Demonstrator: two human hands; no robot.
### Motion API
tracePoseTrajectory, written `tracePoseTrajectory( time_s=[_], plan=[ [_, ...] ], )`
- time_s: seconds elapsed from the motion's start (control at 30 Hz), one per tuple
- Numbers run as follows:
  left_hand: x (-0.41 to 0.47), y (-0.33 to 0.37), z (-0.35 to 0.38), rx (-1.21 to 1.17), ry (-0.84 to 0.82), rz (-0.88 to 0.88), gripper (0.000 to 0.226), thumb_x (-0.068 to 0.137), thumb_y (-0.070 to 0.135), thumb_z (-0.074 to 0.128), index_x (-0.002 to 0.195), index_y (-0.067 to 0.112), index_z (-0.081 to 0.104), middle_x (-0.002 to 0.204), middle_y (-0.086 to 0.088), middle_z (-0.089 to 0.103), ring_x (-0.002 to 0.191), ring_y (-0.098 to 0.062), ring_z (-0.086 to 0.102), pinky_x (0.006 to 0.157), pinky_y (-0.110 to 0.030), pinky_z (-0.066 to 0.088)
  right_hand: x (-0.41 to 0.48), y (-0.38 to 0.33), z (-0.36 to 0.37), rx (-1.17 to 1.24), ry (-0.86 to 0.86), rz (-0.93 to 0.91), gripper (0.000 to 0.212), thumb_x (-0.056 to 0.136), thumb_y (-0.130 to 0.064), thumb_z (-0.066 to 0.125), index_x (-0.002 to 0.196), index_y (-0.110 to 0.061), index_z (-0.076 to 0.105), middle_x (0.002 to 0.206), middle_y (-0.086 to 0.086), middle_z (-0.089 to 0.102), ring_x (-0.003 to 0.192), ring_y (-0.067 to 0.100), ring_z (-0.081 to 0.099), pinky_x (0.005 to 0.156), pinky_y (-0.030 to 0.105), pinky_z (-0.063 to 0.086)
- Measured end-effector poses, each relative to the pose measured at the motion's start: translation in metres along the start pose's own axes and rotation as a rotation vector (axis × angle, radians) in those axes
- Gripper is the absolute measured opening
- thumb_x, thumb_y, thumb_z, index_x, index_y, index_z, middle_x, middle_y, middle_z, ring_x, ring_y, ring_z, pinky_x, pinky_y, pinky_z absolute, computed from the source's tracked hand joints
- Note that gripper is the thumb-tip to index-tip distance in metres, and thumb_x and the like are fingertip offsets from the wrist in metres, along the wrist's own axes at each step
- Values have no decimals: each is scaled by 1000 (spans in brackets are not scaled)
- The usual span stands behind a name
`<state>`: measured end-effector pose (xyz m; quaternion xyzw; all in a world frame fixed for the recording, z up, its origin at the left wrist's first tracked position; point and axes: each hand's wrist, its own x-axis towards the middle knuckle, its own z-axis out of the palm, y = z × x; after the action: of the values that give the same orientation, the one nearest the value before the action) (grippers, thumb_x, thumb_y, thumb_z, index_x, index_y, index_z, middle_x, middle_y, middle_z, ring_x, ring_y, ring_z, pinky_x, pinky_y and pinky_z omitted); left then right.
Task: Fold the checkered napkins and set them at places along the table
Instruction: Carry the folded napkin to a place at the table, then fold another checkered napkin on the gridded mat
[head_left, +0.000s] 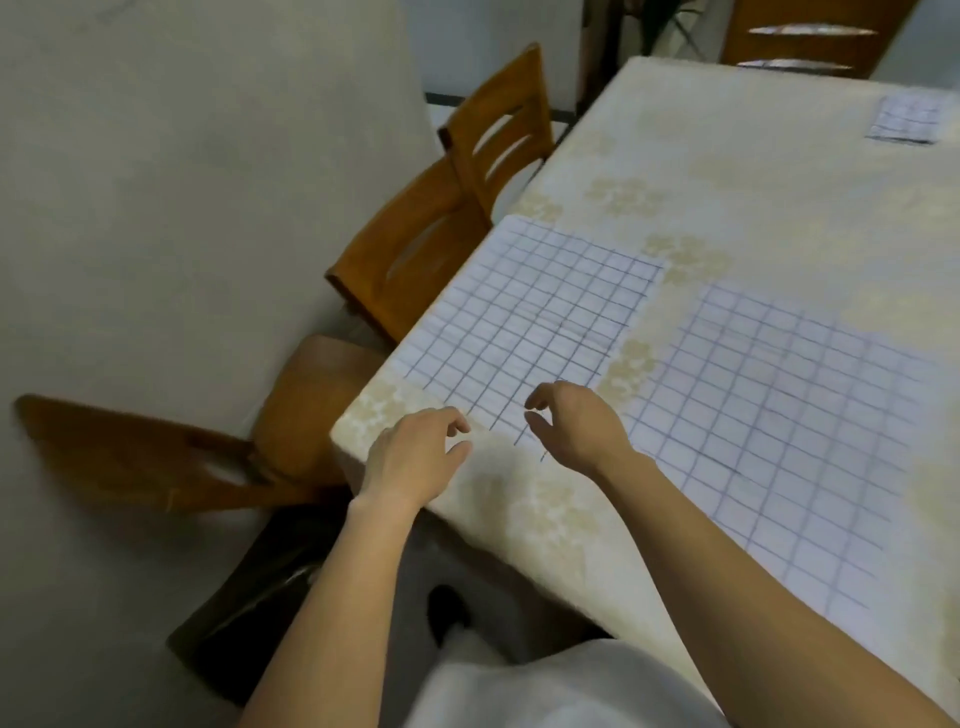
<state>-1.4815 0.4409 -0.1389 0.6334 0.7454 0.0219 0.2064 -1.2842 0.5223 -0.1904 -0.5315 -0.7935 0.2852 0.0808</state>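
— What are the hands doing?
— Both hover at the near-left corner of the bench (727, 171). The left hand (410, 457) and right hand (576, 423) have loosely curled, parted fingers that hold nothing, just above the near edge of one napkin (524, 322).
— How many napkins?
— Three, checkered: two unfolded side by side, the second (789, 410) toward the right, and one small folded napkin (906, 117) at the far right edge. No readable writing. Three wooden chairs (415, 244) along the left edge.

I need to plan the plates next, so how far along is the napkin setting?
One small folded checkered napkin already sits at the far end. Both hands, left hand and right hand, hover open at the near edge of the flat napkin by the table corner. It and the larger unfolded napkin remain.
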Motion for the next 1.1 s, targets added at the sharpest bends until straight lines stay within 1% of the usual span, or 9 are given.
tracePoseTrajectory(
  time_s=[0.17, 0.3, 0.5, 0.6, 0.7, 0.8, 0.87, 0.97, 1.1],
  plan=[
    [89, -13, 24, 11, -139, 175, 32, 101, 37, 59, 131, 27, 59, 131, 4, 61, 116, -17, 60, 97, -39, 52, 35, 25, 14, -37, 7, 246, 37, 100, -34, 57, 133, -18, 60, 135, 7, 59, 114, 28, 61, 92, 39, 51],
    [145, -46, 45, -37, -224, 255, 49, 99, 35, 62, 145, 25, 49, 149, 2, 49, 129, -20, 54, 106, -38, 46, 69, 29, 42, 122, 123, 617, 63, 97, -39, 63, 145, -5, 42, 142, 16, 47, 120, 34, 56, 93, 40, 48],
    [204, -76, 64, 151, -385, 340, 79, 101, 40, 58, 162, 31, 10, 171, 4, -5, 157, -29, -1, 127, -45, 8, 97, 25, 92, 382, 182, 997, 76, 87, -43, 76, 136, -2, 35, 140, 19, 40, 119, 40, 54, 90, 47, 51],
    [216, -80, 76, 201, -446, 389, 90, 98, 45, 61, 162, 33, 0, 169, 6, -15, 156, -27, -10, 127, -46, 3, 99, 28, 103, 401, 239, 1086, 57, 86, -42, 77, 120, -6, 48, 122, 16, 47, 103, 34, 60, 79, 43, 50],
    [222, -81, 87, 205, -432, 422, 95, 93, 49, 66, 162, 33, 3, 170, 6, -9, 157, -27, -7, 127, -46, 6, 98, 33, 103, 435, 269, 1128, 31, 86, -38, 78, 83, -12, 60, 89, 11, 58, 68, 22, 59, 73, 45, 57],
    [229, -84, 93, 156, -349, 442, 92, 87, 51, 73, 160, 34, 19, 168, 6, 9, 153, -26, 10, 125, -43, 19, 94, 31, 98, 457, 371, 1178, 51, 84, -35, 80, 117, -8, 52, 111, 10, 56, 99, 28, 61, 86, 45, 55],
    [236, -85, 93, 71, -293, 451, 78, 86, 46, 75, 153, 35, 36, 161, 8, 27, 143, -23, 25, 118, -38, 30, 93, 29, 97, 461, 412, 1201, 55, 85, -35, 80, 120, -7, 49, 113, 10, 53, 99, 27, 58, 83, 41, 51],
    [245, -81, 91, -1, -233, 462, 45, 87, 37, 77, 128, 32, 60, 139, 9, 47, 125, -21, 38, 104, -32, 38, 93, 29, 98, 481, 358, 1209, 27, 90, -30, 74, 80, -13, 57, 77, 6, 58, 65, 19, 55, 65, 37, 51],
    [250, -75, 90, 19, -225, 453, 12, 90, 37, 73, 99, 31, 69, 122, 10, 50, 116, -19, 40, 98, -30, 37, 91, 32, 100, 499, 377, 1198, 34, 93, -31, 70, 68, -15, 53, 67, 4, 56, 62, 19, 53, 62, 32, 46]
  ],
)
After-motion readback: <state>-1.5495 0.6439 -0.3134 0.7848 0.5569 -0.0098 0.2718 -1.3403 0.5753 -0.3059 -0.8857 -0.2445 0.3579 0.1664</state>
